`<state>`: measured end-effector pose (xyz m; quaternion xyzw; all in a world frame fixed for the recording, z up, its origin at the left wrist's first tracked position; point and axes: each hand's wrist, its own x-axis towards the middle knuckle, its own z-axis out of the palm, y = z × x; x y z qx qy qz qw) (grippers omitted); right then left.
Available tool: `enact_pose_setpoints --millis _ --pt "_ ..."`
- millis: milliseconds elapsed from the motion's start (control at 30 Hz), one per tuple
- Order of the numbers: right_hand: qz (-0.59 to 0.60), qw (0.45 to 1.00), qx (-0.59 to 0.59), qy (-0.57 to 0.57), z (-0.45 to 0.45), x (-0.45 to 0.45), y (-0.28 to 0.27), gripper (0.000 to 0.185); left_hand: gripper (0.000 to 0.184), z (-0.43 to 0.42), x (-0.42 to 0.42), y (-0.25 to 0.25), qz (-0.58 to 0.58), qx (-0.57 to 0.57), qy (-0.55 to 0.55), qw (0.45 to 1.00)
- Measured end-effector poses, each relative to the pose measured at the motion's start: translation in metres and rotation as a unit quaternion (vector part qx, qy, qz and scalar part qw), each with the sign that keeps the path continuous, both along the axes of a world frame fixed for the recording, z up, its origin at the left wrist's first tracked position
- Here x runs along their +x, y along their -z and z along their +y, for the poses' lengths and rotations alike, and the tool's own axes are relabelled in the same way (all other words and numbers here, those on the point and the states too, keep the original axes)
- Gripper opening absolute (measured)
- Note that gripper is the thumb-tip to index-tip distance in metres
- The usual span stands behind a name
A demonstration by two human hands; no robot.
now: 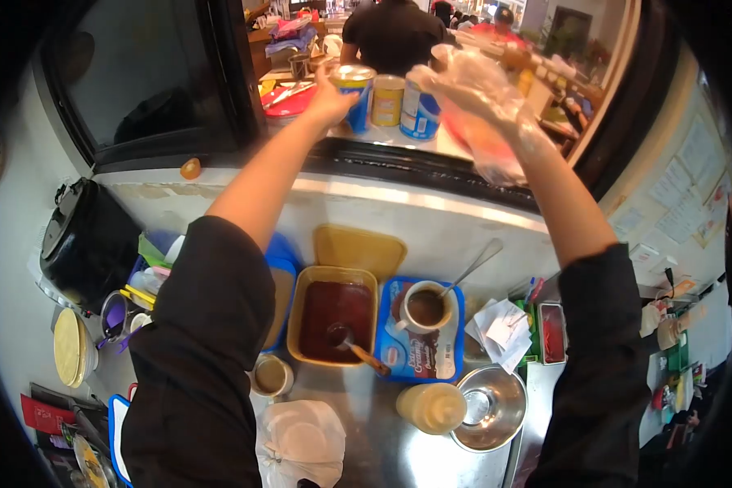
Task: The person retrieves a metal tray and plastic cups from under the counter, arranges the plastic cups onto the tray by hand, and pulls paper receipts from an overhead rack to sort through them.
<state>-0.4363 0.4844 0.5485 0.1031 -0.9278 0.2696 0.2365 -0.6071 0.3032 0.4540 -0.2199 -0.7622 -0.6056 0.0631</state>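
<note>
Head view, clock centred on the frame: you're extending both arms through the window, and at 12 o'clock your left hand (331,102) is resting at the near blue can's (358,112) 9 o'clock side. Its fingers are lying up by the rim, perhaps steadying the can, though I can't tell whether they're clamping it. At 1 o'clock, clear plastic (500,77) is enveloping your right hand (470,93), maybe as a covering; film and blur are hiding the fingers, so apart or together, I can't tell.

Between your hands, a yellow can (388,102) and a second blue can (420,114) are standing on the ledge (386,137), probably for easy reach. Near 6 o'clock, a tub (340,274) is holding dark liquid, its ladle (370,359) leaning out towards 4 o'clock, likely keeping the handle clean. At 5 o'clock, a mug (423,328) is sitting on a blue box (431,366), perhaps for want of space, its spoon (481,259) slanting up. Below, a bottle (431,408) is standing beside a bowl (508,415).
</note>
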Motion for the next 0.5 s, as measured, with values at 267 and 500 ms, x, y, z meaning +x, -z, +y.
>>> enact_pose_setpoints --millis 267,500 --pt "0.043 0.948 0.316 0.013 0.014 0.155 -0.028 0.044 0.089 -0.01 0.062 -0.027 -0.015 -0.149 -0.092 0.984" --pt "-0.361 0.836 0.302 -0.282 0.016 0.323 -0.039 0.056 0.045 -0.03 0.196 -0.064 0.174 -0.522 0.211 0.808"
